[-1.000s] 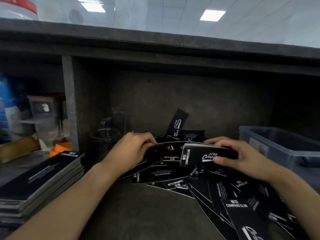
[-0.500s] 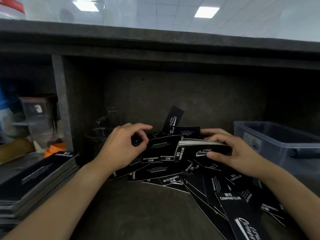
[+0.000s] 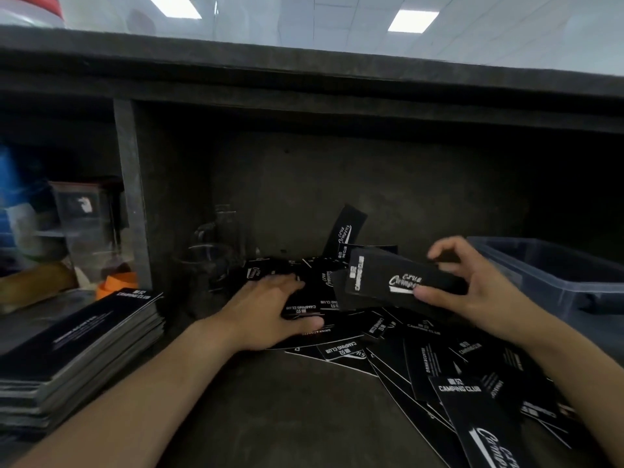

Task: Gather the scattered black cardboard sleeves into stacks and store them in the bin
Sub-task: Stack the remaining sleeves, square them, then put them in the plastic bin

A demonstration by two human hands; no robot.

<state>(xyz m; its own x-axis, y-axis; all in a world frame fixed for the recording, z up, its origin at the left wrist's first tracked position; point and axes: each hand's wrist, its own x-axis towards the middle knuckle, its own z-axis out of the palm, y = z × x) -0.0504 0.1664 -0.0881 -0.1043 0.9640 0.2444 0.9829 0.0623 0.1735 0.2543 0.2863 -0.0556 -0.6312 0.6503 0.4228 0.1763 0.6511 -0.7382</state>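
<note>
Black cardboard sleeves with white print lie scattered (image 3: 439, 363) over the dark shelf floor from the middle to the lower right. My right hand (image 3: 472, 285) grips a small stack of sleeves (image 3: 398, 282) between thumb and fingers, lifted above the pile. My left hand (image 3: 270, 309) lies low on the sleeves at the pile's left side, its thumb and fingers closed on a flat sleeve (image 3: 304, 307). A tall neat stack of sleeves (image 3: 84, 349) sits at the left. The clear plastic bin (image 3: 553, 275) stands at the right, beside my right hand.
Glass mugs (image 3: 212, 255) stand at the back left of the shelf bay, next to a grey divider post (image 3: 131, 197). Beyond the post are plastic containers (image 3: 84, 224) and an orange object (image 3: 116, 283). A thick counter edge (image 3: 304, 72) overhangs the bay.
My right hand has raised its stack and tilted it up off the pile. My left hand has dropped from a raised curled pose onto the sleeves at the pile's left.
</note>
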